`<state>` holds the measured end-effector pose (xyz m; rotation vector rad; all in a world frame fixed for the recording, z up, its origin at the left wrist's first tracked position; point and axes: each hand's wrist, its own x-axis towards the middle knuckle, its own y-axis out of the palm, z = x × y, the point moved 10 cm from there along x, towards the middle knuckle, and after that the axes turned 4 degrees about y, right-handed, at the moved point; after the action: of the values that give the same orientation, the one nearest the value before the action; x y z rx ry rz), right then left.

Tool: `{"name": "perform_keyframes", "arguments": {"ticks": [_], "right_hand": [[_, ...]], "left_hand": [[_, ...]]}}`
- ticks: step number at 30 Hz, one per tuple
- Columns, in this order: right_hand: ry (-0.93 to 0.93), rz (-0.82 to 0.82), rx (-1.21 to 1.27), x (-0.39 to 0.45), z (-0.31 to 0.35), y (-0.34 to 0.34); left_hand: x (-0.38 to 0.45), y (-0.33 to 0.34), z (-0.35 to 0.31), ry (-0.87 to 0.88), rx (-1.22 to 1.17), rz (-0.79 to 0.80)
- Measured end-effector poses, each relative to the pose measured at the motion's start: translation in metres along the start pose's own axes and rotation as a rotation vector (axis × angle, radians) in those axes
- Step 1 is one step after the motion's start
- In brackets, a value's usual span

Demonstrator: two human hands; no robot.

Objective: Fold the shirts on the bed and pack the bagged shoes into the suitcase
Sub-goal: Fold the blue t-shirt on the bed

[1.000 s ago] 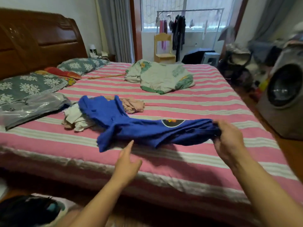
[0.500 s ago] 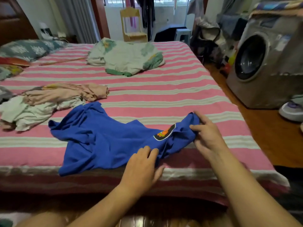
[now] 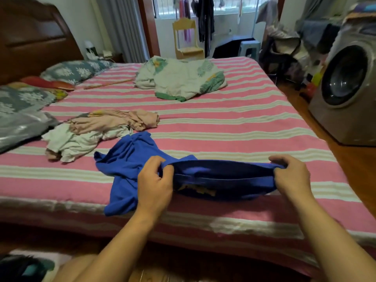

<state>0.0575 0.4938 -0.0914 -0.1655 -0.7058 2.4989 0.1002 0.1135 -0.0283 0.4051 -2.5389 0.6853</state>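
Note:
A blue shirt [image 3: 126,167] lies near the front edge of the pink striped bed [image 3: 234,123]. My left hand [image 3: 156,184] pinches its hem at the left, and my right hand [image 3: 291,178] grips the hem at the right. The edge is stretched taut between them and lifted a little off the bed. A pink shirt [image 3: 114,120] and a white shirt [image 3: 71,141] lie crumpled behind it to the left. A clear plastic bag [image 3: 20,129] rests at the far left edge; what it holds is hard to make out.
A rumpled floral blanket [image 3: 181,80] lies at the far side of the bed, pillows [image 3: 75,71] by the wooden headboard. A washing machine [image 3: 345,92] stands on the floor to the right. A dark bag [image 3: 22,267] shows at the bottom left.
My left hand has gone from lying on the blue shirt to pinching its hem. My right hand moved rightward with the hem, and the edge is now pulled tight between both hands.

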Motion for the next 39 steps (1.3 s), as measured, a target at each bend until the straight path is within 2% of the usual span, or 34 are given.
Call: {"name": "perform_keyframes", "arguments": {"ticks": [3, 5, 9, 13, 16, 18, 20, 23, 27, 29, 31, 34, 36, 37, 39], "right_hand": [[0.038, 0.039, 0.025, -0.014, 0.004, 0.011], [0.016, 0.066, 0.044, -0.027, 0.035, 0.014], [-0.090, -0.008, 0.178, -0.028, 0.172, -0.026], [-0.210, -0.079, 0.417, -0.019, 0.322, -0.098], [-0.311, -0.081, 0.482, -0.039, 0.402, -0.148], [-0.348, 0.046, 0.547, -0.051, 0.433, -0.159], [-0.351, 0.032, 0.575, -0.058, 0.443, -0.174], [-0.372, -0.166, 0.617, -0.065, 0.444, -0.212], [-0.424, -0.311, 0.460, -0.080, 0.457, -0.249], [-0.452, -0.227, 0.468, -0.076, 0.464, -0.254], [-0.462, -0.047, 0.513, -0.070, 0.461, -0.249], [-0.500, 0.343, 0.504, -0.068, 0.446, -0.232], [-0.479, 0.570, 0.540, -0.065, 0.423, -0.222], [-0.468, 0.600, 0.513, -0.061, 0.410, -0.218], [-0.498, 0.458, 0.311, -0.044, 0.387, -0.210]], "left_hand": [[0.014, -0.028, -0.026, -0.009, -0.004, 0.160], [0.040, -0.060, -0.050, 0.035, 0.083, 0.194], [0.124, -0.154, -0.121, 0.098, 0.211, 0.009], [0.177, -0.235, -0.217, 0.212, 0.051, -0.116], [0.192, -0.267, -0.271, 0.250, -0.124, -0.002], [0.192, -0.271, -0.286, 0.171, -0.203, 0.158], [0.188, -0.271, -0.286, 0.093, -0.258, 0.305], [0.182, -0.267, -0.289, 0.074, -0.385, 0.446], [0.187, -0.271, -0.300, 0.103, -0.506, 0.443], [0.195, -0.276, -0.302, 0.129, -0.516, 0.418], [0.199, -0.274, -0.301, 0.132, -0.507, 0.421], [0.199, -0.257, -0.288, 0.034, -0.409, 0.475], [0.195, -0.239, -0.269, -0.065, -0.223, 0.529], [0.195, -0.230, -0.259, -0.104, -0.134, 0.536], [0.193, -0.213, -0.245, -0.133, -0.110, 0.503]]}}
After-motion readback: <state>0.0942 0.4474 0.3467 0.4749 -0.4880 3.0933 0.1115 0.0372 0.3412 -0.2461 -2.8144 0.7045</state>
